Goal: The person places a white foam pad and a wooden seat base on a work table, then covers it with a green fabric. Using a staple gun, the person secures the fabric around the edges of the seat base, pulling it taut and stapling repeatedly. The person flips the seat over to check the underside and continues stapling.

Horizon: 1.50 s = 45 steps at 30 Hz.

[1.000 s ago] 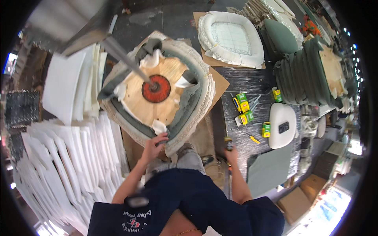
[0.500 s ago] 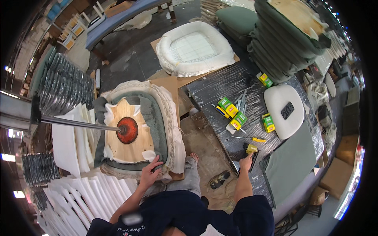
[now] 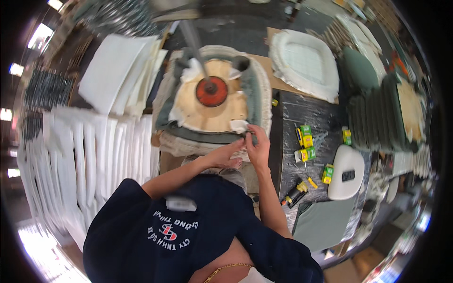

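A wooden seat board (image 3: 188,106) lies face down in a padded ring (image 3: 166,141), with grey-green fabric (image 3: 198,135) around its edge. A red disc (image 3: 212,92) on a metal rod presses on the board. At the near right corner, my right hand (image 3: 258,147) pinches the fabric's edge beside a scrap of white padding (image 3: 239,126). Beside it, my left hand (image 3: 226,154) touches the same edge with one digit, its other fingers stretched apart. On the dark table to the right lies a black and yellow staple gun (image 3: 296,192), apart from both hands.
Green and yellow boxes (image 3: 308,154), a yellow-handled screwdriver (image 3: 312,182) and a white seat pad (image 3: 346,172) with a black device lie on the table (image 3: 295,120). White sheets (image 3: 94,155) stand at left. Green cushions (image 3: 384,113) are stacked at right; a second padded ring (image 3: 306,61) sits behind.
My right hand has left the staple gun on the table and moved left to the fabric corner. My left hand remains near that corner, its fingers now spread. The whole view has turned left.
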Each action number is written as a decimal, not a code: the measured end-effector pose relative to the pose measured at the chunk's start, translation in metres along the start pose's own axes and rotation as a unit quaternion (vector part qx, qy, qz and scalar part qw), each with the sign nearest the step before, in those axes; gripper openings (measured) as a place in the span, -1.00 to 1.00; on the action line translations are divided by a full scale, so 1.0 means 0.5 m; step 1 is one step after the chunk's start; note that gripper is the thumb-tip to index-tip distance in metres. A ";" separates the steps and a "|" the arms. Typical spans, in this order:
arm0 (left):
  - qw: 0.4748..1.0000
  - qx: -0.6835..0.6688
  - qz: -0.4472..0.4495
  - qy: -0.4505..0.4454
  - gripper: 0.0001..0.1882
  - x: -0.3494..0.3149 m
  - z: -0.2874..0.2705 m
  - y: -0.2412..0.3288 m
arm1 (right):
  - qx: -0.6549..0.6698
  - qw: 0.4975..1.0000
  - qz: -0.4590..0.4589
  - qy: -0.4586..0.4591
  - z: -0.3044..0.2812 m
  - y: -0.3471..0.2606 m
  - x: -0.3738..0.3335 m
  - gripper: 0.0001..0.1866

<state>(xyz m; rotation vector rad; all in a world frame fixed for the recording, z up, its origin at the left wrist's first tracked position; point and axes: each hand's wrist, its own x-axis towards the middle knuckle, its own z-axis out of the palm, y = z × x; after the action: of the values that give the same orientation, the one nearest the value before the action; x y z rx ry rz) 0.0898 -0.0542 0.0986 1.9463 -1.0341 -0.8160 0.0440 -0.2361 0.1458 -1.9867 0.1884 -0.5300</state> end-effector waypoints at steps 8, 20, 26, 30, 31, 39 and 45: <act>0.988 -0.078 0.079 0.107 -0.61 -0.262 0.110 -0.433 | -0.062 0.946 -0.074 -0.311 0.462 -0.188 0.007 -0.02; 0.896 -0.356 -0.261 0.053 -0.48 -0.451 -0.098 -0.333 | -0.073 0.965 0.041 -0.249 0.628 -0.132 0.139 -0.76; 0.623 -0.709 -0.141 0.299 -0.55 -0.436 -0.152 -0.429 | 0.462 0.876 0.121 -0.064 0.415 -0.552 0.364 -0.76; 0.526 -0.681 0.116 0.496 -0.67 -0.538 -0.392 -0.247 | 0.631 0.767 0.113 -0.013 0.341 -0.567 0.366 -0.77; 0.509 -0.664 0.161 0.523 -0.69 -0.569 -0.449 -0.206 | 0.660 0.744 0.095 -0.048 0.331 -0.558 0.359 -0.80; 0.542 -0.635 0.195 0.515 -0.69 -0.711 -0.618 -0.130 | 0.697 0.692 0.162 -0.094 0.374 -0.530 0.307 -0.83; 0.568 -0.644 0.222 0.462 -0.63 -0.710 -0.622 -0.205 | 0.731 0.653 0.177 -0.089 0.346 -0.444 0.252 -0.82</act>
<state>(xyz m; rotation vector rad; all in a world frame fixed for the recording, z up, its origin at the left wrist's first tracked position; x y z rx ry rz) 0.2125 0.3942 0.2292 0.4917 -0.0318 -0.0106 0.2116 -0.0377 0.3122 -0.3426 -0.0184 -0.0741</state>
